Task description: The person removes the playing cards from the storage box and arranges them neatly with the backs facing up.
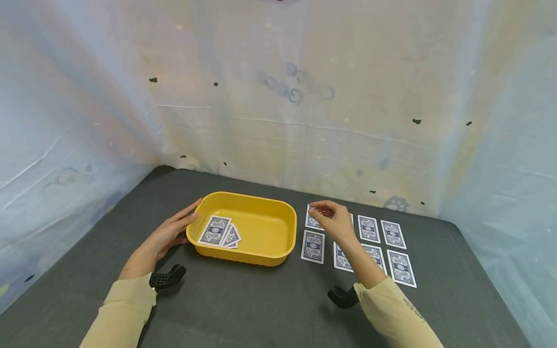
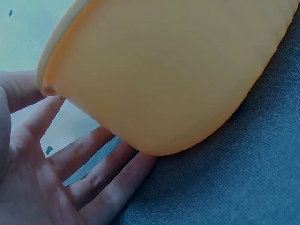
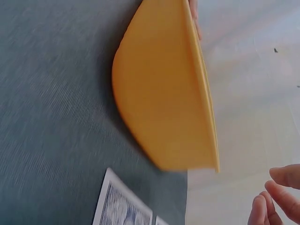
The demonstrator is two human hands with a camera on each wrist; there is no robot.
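While the left hand (image 1: 167, 233) lies against the left end of the yellow tray (image 1: 261, 227), its fingers spread and some touching the outer wall below the rim, the right hand (image 1: 334, 221) hangs over the back row of cards (image 1: 313, 246). Its fingers are loosely bent, thumb and forefinger tips close together with a slim gap in the right wrist view; no card can be made out between them.

The cards lie backs up in two rows of four on the bench (image 1: 261, 309), to the right of the tray, with the hand and forearm covering parts of several. More cards sit in the left part of the tray, some overlapping at odd angles; how many cannot be told.

Each card should weigh next to nothing, bend readily and slide easily over its neighbours, with a smooth finish likely to slip under dry fingertips. Lying flat, it offers almost no edge, so a corner or short side looks the best place to lift with a nail, then a light pinch between thumb and forefinger. Squeezing hard would probably crease it.

The tray looks like thin, fairly stiff plastic, light enough to skid if knocked. Its rolled rim seems the surest hold, and flat fingers on the end wall should steady it.
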